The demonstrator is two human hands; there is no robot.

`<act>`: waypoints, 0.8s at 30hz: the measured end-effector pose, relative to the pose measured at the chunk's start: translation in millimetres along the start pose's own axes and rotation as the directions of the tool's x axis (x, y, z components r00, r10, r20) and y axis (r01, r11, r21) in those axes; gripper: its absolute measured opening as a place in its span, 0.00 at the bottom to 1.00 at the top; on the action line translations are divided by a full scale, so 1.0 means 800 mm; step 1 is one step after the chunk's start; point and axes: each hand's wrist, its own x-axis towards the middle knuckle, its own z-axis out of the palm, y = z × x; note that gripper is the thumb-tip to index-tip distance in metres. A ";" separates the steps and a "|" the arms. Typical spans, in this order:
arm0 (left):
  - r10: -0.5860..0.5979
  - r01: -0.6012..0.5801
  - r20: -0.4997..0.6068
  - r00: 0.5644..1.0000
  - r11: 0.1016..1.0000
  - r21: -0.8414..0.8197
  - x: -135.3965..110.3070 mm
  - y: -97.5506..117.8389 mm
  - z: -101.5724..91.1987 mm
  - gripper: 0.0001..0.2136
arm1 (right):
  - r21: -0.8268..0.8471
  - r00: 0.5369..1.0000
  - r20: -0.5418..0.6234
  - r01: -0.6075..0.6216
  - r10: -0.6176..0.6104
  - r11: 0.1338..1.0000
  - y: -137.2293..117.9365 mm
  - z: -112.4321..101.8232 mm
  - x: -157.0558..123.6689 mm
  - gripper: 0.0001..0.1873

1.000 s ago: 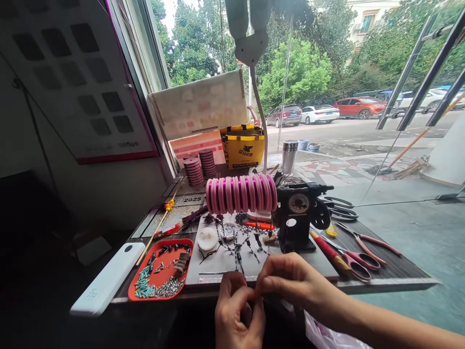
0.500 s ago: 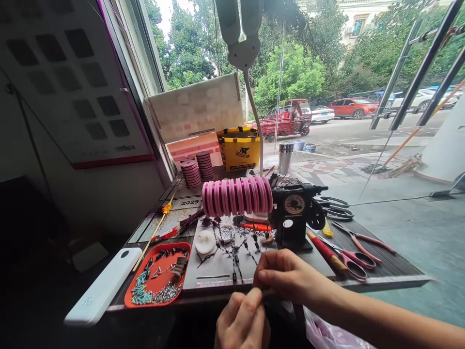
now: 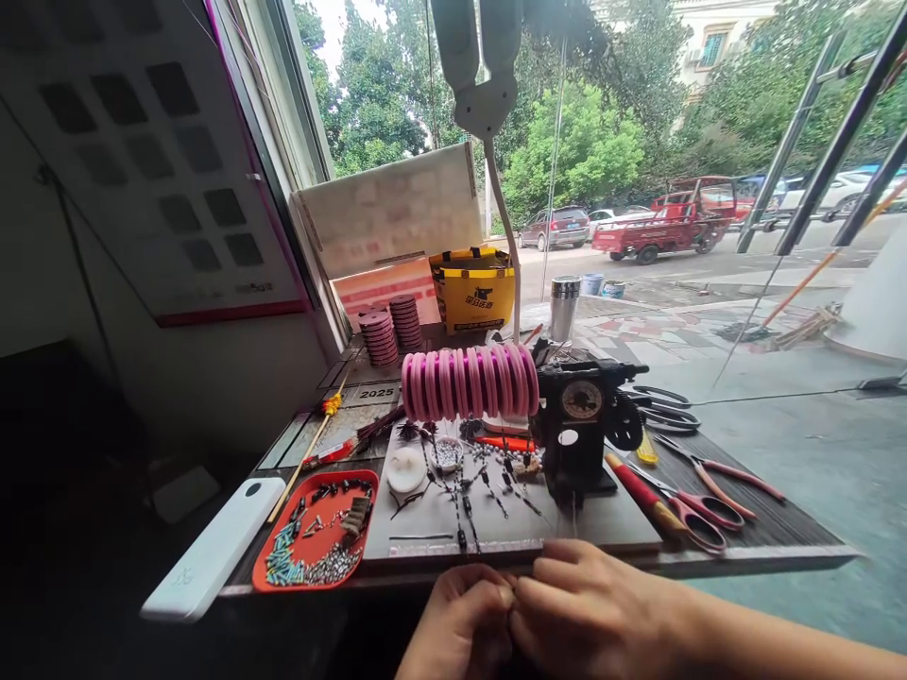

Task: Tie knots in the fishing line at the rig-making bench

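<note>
Pressing together just below the near edge of the counter, the left hand and the right hand meet fingertip to fingertip, both curled narrow as if pinching something small between them; what they pinch is too small and too hidden to make out, so I cannot tell whether anything is actually held. Both hands sit in front of the grey mat that covers the middle of the counter.

On that mat lie scattered small black fishing-rig pieces, a white round lid and a little dish of beads. Behind them a row of pink line spools stands on edge, and just to its right is a black winding device with a round dial. Left of the mat, a red tray holds tiny tubes and metal bits, and a white oblong box lies at the counter's left corner, overhanging the edge. To the right of the device lie red-handled scissors and red-handled pliers. Farther back stand two stacks of spools, a yellow bag and a steel cup.
</note>
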 end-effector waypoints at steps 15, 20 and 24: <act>-0.075 0.074 0.006 0.997 0.979 -0.191 -0.009 0.004 0.009 0.02 | 0.028 0.994 -0.052 0.095 -0.093 0.995 -0.004 -0.004 -0.002 0.19; 0.442 -0.410 0.033 0.897 0.800 0.438 -0.007 0.002 0.008 0.06 | 0.370 0.990 0.004 -0.135 0.144 0.919 -0.010 -0.015 0.003 0.16; 0.747 -0.588 0.258 0.613 0.213 0.780 -0.007 -0.008 0.003 0.09 | 0.809 0.850 0.134 -0.391 0.509 0.439 0.000 -0.011 0.016 0.13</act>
